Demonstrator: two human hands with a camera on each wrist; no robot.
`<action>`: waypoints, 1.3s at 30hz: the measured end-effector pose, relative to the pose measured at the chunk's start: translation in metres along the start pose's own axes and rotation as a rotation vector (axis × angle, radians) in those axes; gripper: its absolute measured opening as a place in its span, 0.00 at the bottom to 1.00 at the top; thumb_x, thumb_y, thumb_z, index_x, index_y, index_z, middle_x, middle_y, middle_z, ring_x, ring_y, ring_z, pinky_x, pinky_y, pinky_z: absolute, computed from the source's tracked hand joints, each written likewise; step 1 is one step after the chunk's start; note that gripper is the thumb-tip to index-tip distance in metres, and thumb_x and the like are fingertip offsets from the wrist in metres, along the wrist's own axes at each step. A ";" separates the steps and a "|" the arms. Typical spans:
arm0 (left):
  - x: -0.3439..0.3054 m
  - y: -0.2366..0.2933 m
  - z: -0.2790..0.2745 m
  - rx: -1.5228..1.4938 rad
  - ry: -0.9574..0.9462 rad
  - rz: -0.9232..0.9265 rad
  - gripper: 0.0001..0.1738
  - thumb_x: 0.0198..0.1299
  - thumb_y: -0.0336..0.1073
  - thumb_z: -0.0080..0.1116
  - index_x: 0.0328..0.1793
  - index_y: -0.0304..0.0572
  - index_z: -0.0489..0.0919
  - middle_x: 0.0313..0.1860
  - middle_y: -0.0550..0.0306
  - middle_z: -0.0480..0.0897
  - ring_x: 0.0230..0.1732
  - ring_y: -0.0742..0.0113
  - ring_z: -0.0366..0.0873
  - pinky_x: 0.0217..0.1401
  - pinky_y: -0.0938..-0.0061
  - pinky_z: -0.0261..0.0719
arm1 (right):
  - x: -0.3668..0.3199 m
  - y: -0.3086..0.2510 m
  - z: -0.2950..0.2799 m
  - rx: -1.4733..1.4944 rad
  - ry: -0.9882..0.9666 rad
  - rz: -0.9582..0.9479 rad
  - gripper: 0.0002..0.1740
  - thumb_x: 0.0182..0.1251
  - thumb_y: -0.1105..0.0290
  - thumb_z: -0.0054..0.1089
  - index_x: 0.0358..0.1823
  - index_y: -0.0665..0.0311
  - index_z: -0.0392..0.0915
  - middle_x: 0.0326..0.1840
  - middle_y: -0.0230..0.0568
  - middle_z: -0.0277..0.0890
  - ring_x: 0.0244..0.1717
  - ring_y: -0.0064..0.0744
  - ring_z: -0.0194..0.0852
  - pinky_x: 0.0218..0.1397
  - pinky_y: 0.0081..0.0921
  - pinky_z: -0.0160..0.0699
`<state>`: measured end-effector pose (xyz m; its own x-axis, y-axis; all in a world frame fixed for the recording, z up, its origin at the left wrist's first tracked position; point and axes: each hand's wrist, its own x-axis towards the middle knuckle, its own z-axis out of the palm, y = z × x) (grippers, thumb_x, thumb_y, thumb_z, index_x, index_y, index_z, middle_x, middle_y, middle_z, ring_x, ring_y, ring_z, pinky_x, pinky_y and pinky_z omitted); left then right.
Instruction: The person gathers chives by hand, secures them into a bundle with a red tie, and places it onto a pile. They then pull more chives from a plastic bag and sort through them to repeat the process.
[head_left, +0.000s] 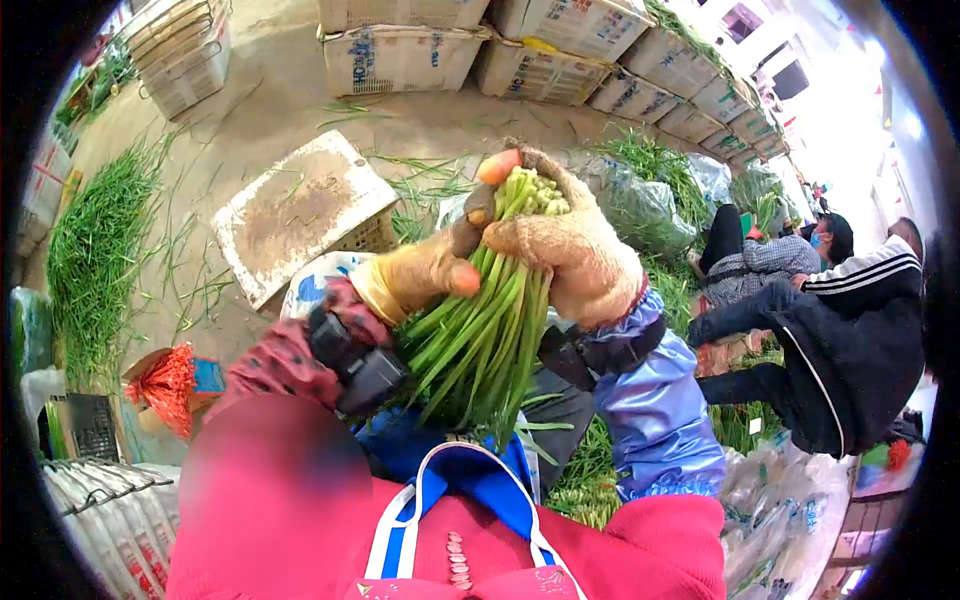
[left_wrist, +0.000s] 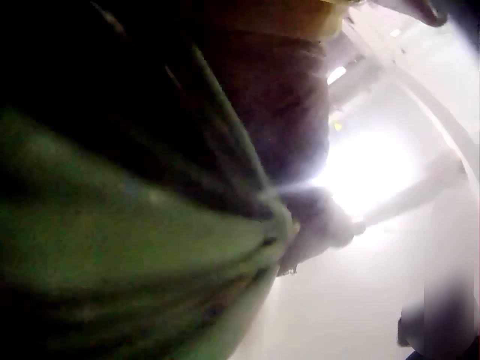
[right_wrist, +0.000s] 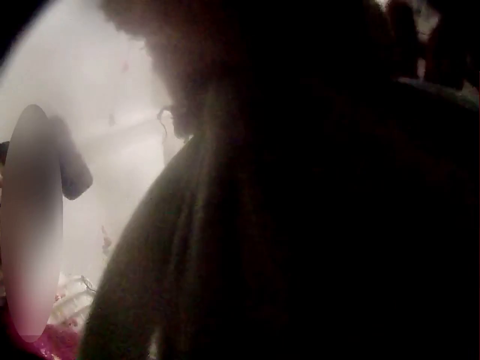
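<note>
Both hands hold one bunch of green vegetable stalks point(head_left: 490, 320) in front of the chest. Its pale cut ends cluster at the top, and the long green parts hang toward the lap. My left hand point(head_left: 415, 275), in a worn yellowish glove with bare fingertips, grips the bunch from the left. Around the right side and top curls my right hand point(head_left: 590, 255), in a soiled tan glove. The left wrist view has blurred green stalks point(left_wrist: 150, 232) very close to the camera. In the dark right wrist view, dim green stalks point(right_wrist: 165, 247) hang beneath the glove.
A dirty white upturned crate point(head_left: 300, 205) stands ahead on the left. Loose greens point(head_left: 105, 260) lie on the floor farther left, near red ties point(head_left: 165, 390). Stacked white boxes point(head_left: 405, 60) line the back. At right, a person in a dark jacket point(head_left: 850, 340) sits near bagged greens point(head_left: 650, 200).
</note>
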<state>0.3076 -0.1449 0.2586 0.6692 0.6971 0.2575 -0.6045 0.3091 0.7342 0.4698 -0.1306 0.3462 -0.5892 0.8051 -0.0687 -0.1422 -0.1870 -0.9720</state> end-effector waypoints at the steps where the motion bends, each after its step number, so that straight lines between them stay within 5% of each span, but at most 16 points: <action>1: -0.007 -0.015 0.003 -0.165 0.027 -0.030 0.70 0.38 0.59 0.78 0.82 0.50 0.44 0.73 0.58 0.61 0.71 0.63 0.61 0.71 0.63 0.64 | -0.001 0.005 0.002 0.031 0.008 0.006 0.27 0.53 0.82 0.66 0.55 0.62 0.71 0.44 0.39 0.79 0.45 0.33 0.79 0.49 0.30 0.80; 3: -0.007 -0.026 0.024 -0.344 0.089 0.122 0.57 0.42 0.54 0.76 0.76 0.46 0.57 0.62 0.51 0.74 0.59 0.56 0.76 0.64 0.60 0.75 | -0.005 0.014 0.005 0.054 0.025 0.002 0.27 0.52 0.81 0.67 0.56 0.62 0.72 0.46 0.40 0.78 0.46 0.31 0.78 0.50 0.29 0.79; 5: -0.021 -0.041 0.008 -0.404 0.123 -0.170 0.46 0.50 0.50 0.70 0.73 0.43 0.63 0.57 0.43 0.79 0.55 0.49 0.79 0.61 0.55 0.77 | -0.006 0.018 0.006 -0.144 0.042 -0.101 0.28 0.52 0.79 0.66 0.58 0.63 0.73 0.48 0.40 0.77 0.48 0.30 0.76 0.52 0.29 0.78; 6: -0.025 -0.042 0.006 -0.445 0.138 -0.294 0.47 0.50 0.53 0.69 0.72 0.39 0.64 0.60 0.38 0.77 0.56 0.46 0.79 0.62 0.53 0.77 | -0.003 0.018 0.000 -0.539 0.073 -0.260 0.26 0.54 0.76 0.65 0.57 0.64 0.73 0.48 0.37 0.77 0.48 0.28 0.75 0.52 0.29 0.77; 8: -0.032 -0.031 0.019 -0.421 0.181 -0.292 0.47 0.50 0.55 0.69 0.71 0.37 0.65 0.62 0.36 0.75 0.58 0.44 0.78 0.62 0.52 0.76 | -0.003 0.012 -0.006 -0.737 -0.030 -0.323 0.22 0.55 0.73 0.64 0.54 0.64 0.76 0.47 0.39 0.78 0.48 0.32 0.77 0.52 0.30 0.77; 14: -0.059 -0.069 -0.046 -0.193 0.052 -0.144 0.51 0.45 0.52 0.76 0.73 0.41 0.65 0.67 0.48 0.73 0.66 0.50 0.70 0.68 0.54 0.70 | 0.006 0.030 -0.004 -0.914 -0.207 -0.635 0.10 0.54 0.70 0.60 0.37 0.66 0.82 0.34 0.49 0.80 0.38 0.53 0.79 0.43 0.41 0.79; 16: -0.047 -0.076 -0.048 0.004 0.087 0.099 0.44 0.48 0.47 0.76 0.70 0.42 0.69 0.64 0.51 0.75 0.63 0.50 0.72 0.65 0.53 0.73 | 0.013 0.020 0.006 -1.245 -0.250 -0.481 0.11 0.52 0.64 0.57 0.31 0.61 0.84 0.35 0.45 0.80 0.39 0.50 0.79 0.40 0.43 0.77; 18: -0.052 -0.066 -0.055 0.065 0.061 0.022 0.40 0.49 0.45 0.73 0.68 0.41 0.71 0.62 0.51 0.76 0.59 0.49 0.74 0.62 0.54 0.75 | 0.025 0.022 0.011 -1.345 -0.168 -0.584 0.11 0.52 0.62 0.58 0.30 0.60 0.83 0.36 0.44 0.80 0.42 0.49 0.79 0.41 0.43 0.77; 19: -0.047 -0.055 -0.049 0.071 0.074 0.000 0.38 0.49 0.44 0.72 0.66 0.41 0.72 0.60 0.50 0.77 0.57 0.48 0.75 0.60 0.55 0.75 | 0.030 0.020 0.011 -1.336 -0.123 -0.676 0.11 0.53 0.62 0.58 0.32 0.61 0.81 0.37 0.43 0.79 0.43 0.48 0.79 0.43 0.42 0.78; 21: -0.045 -0.045 -0.047 0.035 0.173 0.028 0.36 0.51 0.39 0.68 0.66 0.39 0.70 0.58 0.49 0.77 0.55 0.46 0.76 0.59 0.53 0.75 | 0.019 -0.001 0.014 -0.775 -0.048 -0.247 0.26 0.58 0.62 0.59 0.58 0.63 0.74 0.54 0.50 0.78 0.59 0.49 0.74 0.61 0.39 0.74; 26: -0.034 -0.023 -0.051 -0.030 0.467 0.245 0.34 0.49 0.29 0.62 0.66 0.39 0.66 0.54 0.51 0.78 0.54 0.50 0.76 0.59 0.54 0.74 | 0.035 0.017 -0.006 -0.426 0.078 -0.341 0.47 0.52 0.58 0.71 0.71 0.60 0.55 0.65 0.47 0.68 0.67 0.41 0.64 0.67 0.35 0.66; 30: 0.011 -0.014 -0.045 -0.027 0.553 0.638 0.33 0.44 0.24 0.62 0.61 0.41 0.68 0.51 0.57 0.78 0.51 0.60 0.76 0.57 0.64 0.74 | 0.045 0.087 -0.018 -0.239 -0.154 -0.204 0.65 0.46 0.52 0.81 0.79 0.59 0.43 0.70 0.44 0.64 0.70 0.35 0.60 0.70 0.32 0.63; 33: 0.043 -0.005 -0.033 -0.010 0.624 0.947 0.32 0.40 0.21 0.62 0.57 0.43 0.70 0.49 0.62 0.78 0.49 0.68 0.76 0.55 0.71 0.75 | 0.042 0.111 -0.015 -0.738 -0.049 -0.068 0.66 0.42 0.58 0.83 0.78 0.60 0.45 0.68 0.45 0.65 0.68 0.35 0.62 0.69 0.33 0.64; 36: 0.043 0.022 0.016 -0.096 0.736 0.862 0.33 0.38 0.19 0.63 0.56 0.44 0.71 0.47 0.65 0.79 0.48 0.72 0.76 0.54 0.75 0.75 | 0.046 0.098 -0.014 -0.916 0.123 -0.296 0.54 0.50 0.59 0.77 0.75 0.62 0.51 0.68 0.44 0.65 0.66 0.38 0.65 0.69 0.34 0.65; 38: 0.040 0.033 0.021 -0.150 0.786 1.006 0.34 0.39 0.20 0.65 0.58 0.44 0.71 0.47 0.65 0.79 0.48 0.71 0.77 0.54 0.74 0.75 | 0.051 0.087 0.000 -0.860 0.168 -0.397 0.50 0.53 0.59 0.75 0.74 0.62 0.54 0.67 0.44 0.66 0.65 0.38 0.67 0.68 0.34 0.66; 39: 0.013 0.001 -0.051 -0.186 0.830 0.999 0.35 0.40 0.20 0.66 0.59 0.44 0.71 0.48 0.65 0.79 0.48 0.71 0.76 0.55 0.74 0.75 | 0.088 0.157 0.000 -0.810 0.184 -0.401 0.49 0.54 0.59 0.75 0.74 0.62 0.54 0.67 0.44 0.67 0.65 0.38 0.68 0.68 0.34 0.66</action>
<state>0.2941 -0.1023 0.2303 -0.5227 0.8430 0.1268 -0.7760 -0.5321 0.3387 0.3960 -0.0891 0.1876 -0.4707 0.8143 0.3397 0.3330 0.5205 -0.7863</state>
